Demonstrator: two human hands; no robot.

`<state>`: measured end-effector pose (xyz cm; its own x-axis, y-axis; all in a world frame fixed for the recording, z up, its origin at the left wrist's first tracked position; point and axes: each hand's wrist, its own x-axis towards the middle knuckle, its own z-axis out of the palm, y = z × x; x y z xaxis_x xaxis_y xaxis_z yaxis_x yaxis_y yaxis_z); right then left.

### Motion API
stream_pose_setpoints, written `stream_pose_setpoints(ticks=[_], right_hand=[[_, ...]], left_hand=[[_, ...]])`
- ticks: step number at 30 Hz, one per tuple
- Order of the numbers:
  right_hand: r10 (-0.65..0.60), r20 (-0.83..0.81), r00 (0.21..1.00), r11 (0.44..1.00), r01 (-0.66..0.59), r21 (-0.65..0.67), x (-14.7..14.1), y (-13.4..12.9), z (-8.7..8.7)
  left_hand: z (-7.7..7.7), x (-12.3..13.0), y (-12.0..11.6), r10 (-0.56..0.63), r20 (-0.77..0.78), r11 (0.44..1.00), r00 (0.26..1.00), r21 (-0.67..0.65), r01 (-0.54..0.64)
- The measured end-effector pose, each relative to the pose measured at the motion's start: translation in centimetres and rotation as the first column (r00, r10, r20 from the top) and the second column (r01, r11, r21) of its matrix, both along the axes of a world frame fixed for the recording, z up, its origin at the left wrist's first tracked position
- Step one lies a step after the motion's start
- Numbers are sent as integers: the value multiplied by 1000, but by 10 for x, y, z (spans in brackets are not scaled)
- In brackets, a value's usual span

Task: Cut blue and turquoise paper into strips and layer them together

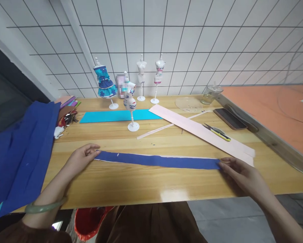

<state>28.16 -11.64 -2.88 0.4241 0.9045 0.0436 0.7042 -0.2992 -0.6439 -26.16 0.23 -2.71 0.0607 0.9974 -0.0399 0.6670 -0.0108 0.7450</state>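
Note:
A long dark blue fabric strip (153,161) stretches from left to right above the front of the wooden table, with a thin white edge showing along its far side. My left hand (82,158) pinches its left end between thumb and fingers. At the other end, my right hand (238,172) is closed on the strip's right tip. Beyond the strip lie a pale pink strip (192,130) and a bright blue strip (110,116), the pink one overlapping the blue one's right end. Yellow-handled thread snips (218,132) rest on the pink strip.
Several small dress forms stand at the back, one in a blue ruffled dress (105,82), another nearer me (130,101). Dark blue fabric (27,152) drapes over the left edge. A phone (229,118), a glass jar (210,94) and a clear plate (188,104) sit at the right.

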Motion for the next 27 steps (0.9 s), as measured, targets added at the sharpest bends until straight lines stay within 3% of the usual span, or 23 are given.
stream_pose_setpoints(ticks=[8, 22, 27], right_hand=[[11, -84, 996, 999, -16, -51, 3, 1, -5], [-50, 35, 998, 991, 54, -123, 9, 4, -6], [-1, 137, 991, 991, 20, -134, 12, 10, -6]], left_hand=[[-5, -5, 3, 35, -36, 999, 999, -14, -36], [-4, 1, -1, 28, -38, 999, 999, 28, -27], [-5, 0, -3, 25, -69, 999, 997, 29, -23]])
